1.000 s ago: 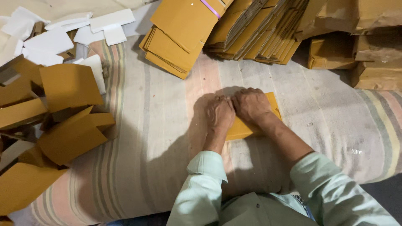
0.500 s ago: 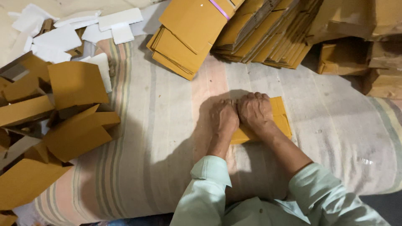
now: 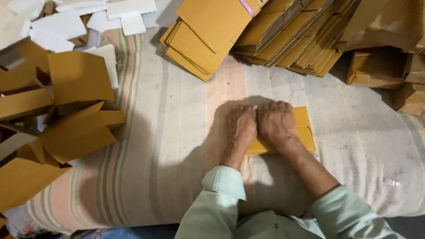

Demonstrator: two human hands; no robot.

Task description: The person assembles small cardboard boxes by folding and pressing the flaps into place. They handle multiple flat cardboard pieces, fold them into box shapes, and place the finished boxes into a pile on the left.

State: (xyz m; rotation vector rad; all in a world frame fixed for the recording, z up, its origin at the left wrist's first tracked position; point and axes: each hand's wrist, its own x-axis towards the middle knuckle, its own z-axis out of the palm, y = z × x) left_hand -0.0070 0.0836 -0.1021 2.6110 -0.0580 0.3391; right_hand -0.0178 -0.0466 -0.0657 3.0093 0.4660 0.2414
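Both my hands press side by side on a flat yellow-brown cardboard piece (image 3: 304, 128) lying on a striped cloth (image 3: 177, 132). My left hand (image 3: 241, 124) covers the card's left end with its fingers curled down. Beside it, touching, my right hand (image 3: 275, 121) lies across the card's middle. Only the right part and the lower edge of the card show. Pale green sleeves cover both my forearms.
Stacks of flat yellow-brown card blanks (image 3: 208, 35) lie at the top centre and right. Folded open cardboard boxes (image 3: 75, 115) pile up at the left. White card pieces (image 3: 62, 22) lie at the top left. Brown packages (image 3: 380, 66) sit at the right.
My hands stay pressed on the card. The view has shifted a little, so hands and card sit slightly further right and lower in the picture.
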